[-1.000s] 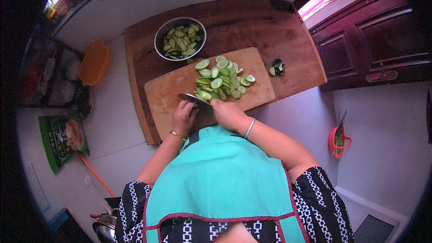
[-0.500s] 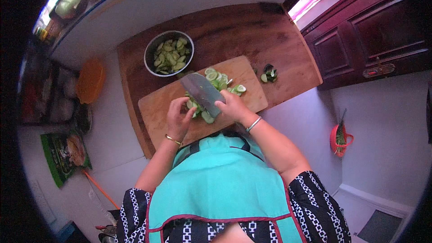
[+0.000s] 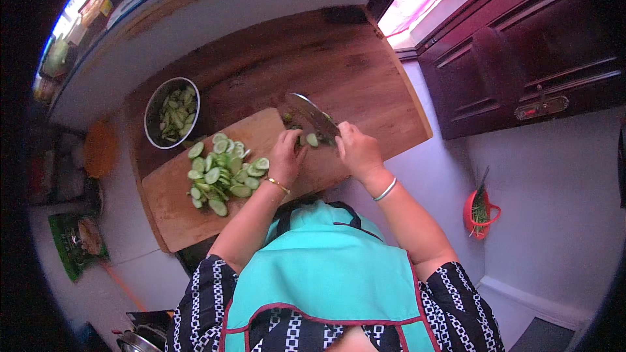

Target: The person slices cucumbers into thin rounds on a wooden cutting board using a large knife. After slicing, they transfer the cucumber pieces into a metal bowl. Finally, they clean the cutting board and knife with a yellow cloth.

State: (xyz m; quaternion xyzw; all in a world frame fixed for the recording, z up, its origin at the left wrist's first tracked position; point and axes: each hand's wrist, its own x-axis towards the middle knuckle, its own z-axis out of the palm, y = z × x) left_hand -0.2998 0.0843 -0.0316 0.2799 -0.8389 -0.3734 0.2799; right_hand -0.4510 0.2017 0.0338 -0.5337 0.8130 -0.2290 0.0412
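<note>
My right hand (image 3: 360,153) grips the handle of a cleaver (image 3: 314,116), its blade tilted over the wooden table just past the cutting board's right end. Beside the blade lie a few cucumber end pieces (image 3: 312,139). My left hand (image 3: 285,158) is at the right edge of the cutting board (image 3: 176,227), fingers bent with the thumb apart, close to these pieces. Nothing clearly shows in its grasp. A heap of cucumber slices (image 3: 225,173) covers the board's middle, left of my left hand.
A metal bowl (image 3: 151,124) with cut cucumber stands on the table (image 3: 352,58) behind the board. A red basket (image 3: 470,212) with green stalks hangs at the right wall. Beyond the table's right end is a dark wooden door (image 3: 521,72). Pans (image 3: 137,340) sit at the lower left.
Both hands have moved right, from the slices on the board to the end pieces beside it, with the cleaver still in the right hand. The view has shifted too.
</note>
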